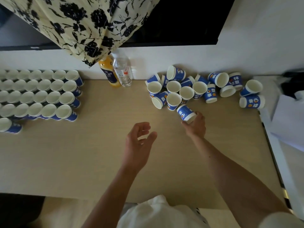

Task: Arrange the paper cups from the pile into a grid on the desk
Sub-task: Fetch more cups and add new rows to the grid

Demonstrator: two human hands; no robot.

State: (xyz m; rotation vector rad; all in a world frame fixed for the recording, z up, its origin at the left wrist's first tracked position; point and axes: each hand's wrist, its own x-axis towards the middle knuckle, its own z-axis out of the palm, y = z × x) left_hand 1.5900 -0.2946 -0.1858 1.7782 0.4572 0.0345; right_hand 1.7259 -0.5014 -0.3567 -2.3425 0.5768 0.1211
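A loose pile of blue-and-white paper cups (186, 92) lies at the back right of the wooden desk (102, 155), some upright, some on their sides. At the far left stands a grid of upright cups (39, 96) in several rows, with one more cup (9, 125) alone in front. My right hand (196, 125) grips one tilted cup (185, 113) at the near edge of the pile. My left hand (139, 140) hovers above the middle of the desk, fingers loosely curled, holding nothing.
A bottle of orange juice (109, 73) and a clear water bottle (122, 69) stand at the back wall between grid and pile. A flowered cloth (82, 25) hangs over a dark screen (181, 20). White paper (289, 116) lies past the desk's right edge.
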